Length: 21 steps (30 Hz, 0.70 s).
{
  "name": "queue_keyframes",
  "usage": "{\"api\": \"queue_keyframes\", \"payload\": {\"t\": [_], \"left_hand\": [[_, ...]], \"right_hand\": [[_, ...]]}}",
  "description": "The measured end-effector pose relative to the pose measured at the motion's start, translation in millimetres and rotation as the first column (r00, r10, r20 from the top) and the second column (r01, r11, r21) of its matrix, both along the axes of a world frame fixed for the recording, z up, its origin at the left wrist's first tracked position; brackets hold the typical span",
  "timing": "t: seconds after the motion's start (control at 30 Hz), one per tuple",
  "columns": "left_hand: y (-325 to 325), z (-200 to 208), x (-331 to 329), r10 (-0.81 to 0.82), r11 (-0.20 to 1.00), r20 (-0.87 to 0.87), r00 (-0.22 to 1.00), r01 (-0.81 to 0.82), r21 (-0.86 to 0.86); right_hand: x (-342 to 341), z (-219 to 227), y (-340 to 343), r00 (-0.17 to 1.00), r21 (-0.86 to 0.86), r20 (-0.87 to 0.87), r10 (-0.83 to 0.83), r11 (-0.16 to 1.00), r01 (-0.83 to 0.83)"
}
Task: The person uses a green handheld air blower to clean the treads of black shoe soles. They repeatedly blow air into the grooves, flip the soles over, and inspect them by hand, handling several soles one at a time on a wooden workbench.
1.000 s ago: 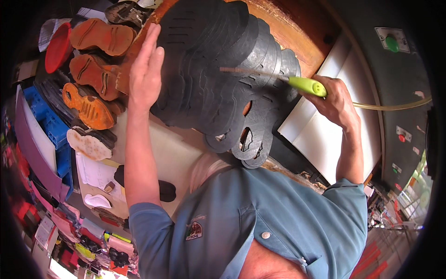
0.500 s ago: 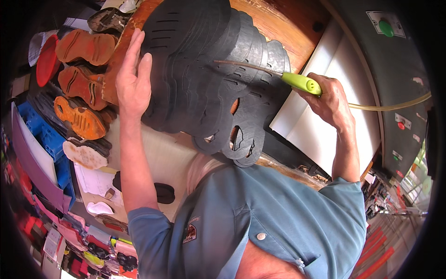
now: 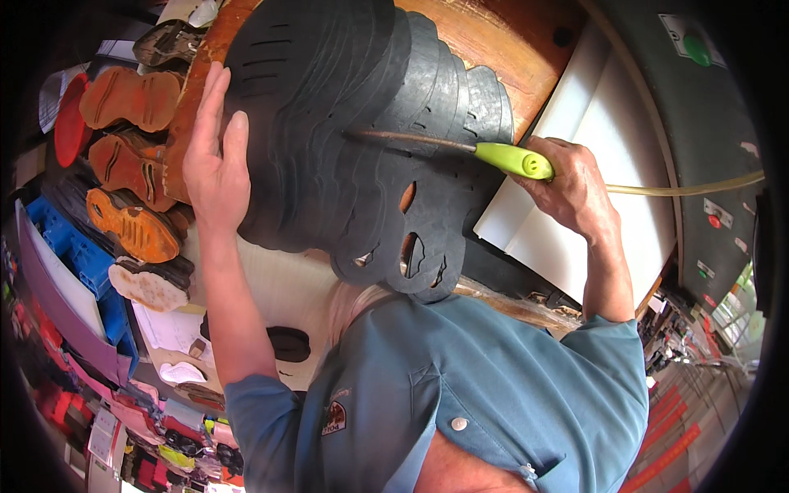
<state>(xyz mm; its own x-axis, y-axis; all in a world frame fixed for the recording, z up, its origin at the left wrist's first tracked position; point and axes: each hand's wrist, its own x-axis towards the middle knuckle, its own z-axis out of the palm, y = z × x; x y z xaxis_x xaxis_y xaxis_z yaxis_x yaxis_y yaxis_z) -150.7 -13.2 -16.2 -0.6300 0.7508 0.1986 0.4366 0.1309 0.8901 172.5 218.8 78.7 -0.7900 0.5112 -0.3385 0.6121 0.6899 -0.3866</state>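
Black sole-shaped sheets (image 3: pixel 304 140) lie overlapped in a fanned row, some with slits and cut-out holes at the near end. My left hand (image 3: pixel 218 168) is upright at their left edge, fingers stretched out and thumb apart, gripping nothing. In my right hand (image 3: pixel 571 185) is a lime-green air blow gun (image 3: pixel 514 161), my fingers wrapped round its handle. Its long thin metal nozzle points left across the sheets, with the tip over their middle. A yellowish hose (image 3: pixel 686 189) runs from behind my right hand toward the right.
Under the sheets is a wooden board (image 3: pixel 534 37). Orange-brown soles (image 3: pixel 131 99), a red oval piece (image 3: pixel 71 119) and a blue crate (image 3: pixel 70 242) are on the left. On the right are a white panel (image 3: pixel 567 214) and a dark machine panel (image 3: pixel 657 45) with green and red buttons.
The blow gun has moved left and a little nearer, its nozzle tip now farther left over the sheets. My left hand and the sheets appear slightly farther left; the whole view has also shifted.
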Motion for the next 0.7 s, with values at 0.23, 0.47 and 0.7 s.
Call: {"api": "queue_keyframes", "payload": {"t": [0.23,0.47,0.7], "left_hand": [[-1,1,5,-0.038,0.992,-0.23,0.972,0.009,-0.123],[1,1,2,0.013,0.995,-0.186,0.982,-0.03,-0.092],[3,10,-1,0.203,0.979,0.264,0.943,-0.201,-0.035]], "right_hand": [[7,-11,1,0.99,-0.064,-0.01,0.14,0.988,-0.141],[11,-2,41,0.932,0.072,-0.165,-0.321,0.939,0.336],[-3,16,34,0.996,0.097,-0.092,0.007,0.995,0.002]]}}
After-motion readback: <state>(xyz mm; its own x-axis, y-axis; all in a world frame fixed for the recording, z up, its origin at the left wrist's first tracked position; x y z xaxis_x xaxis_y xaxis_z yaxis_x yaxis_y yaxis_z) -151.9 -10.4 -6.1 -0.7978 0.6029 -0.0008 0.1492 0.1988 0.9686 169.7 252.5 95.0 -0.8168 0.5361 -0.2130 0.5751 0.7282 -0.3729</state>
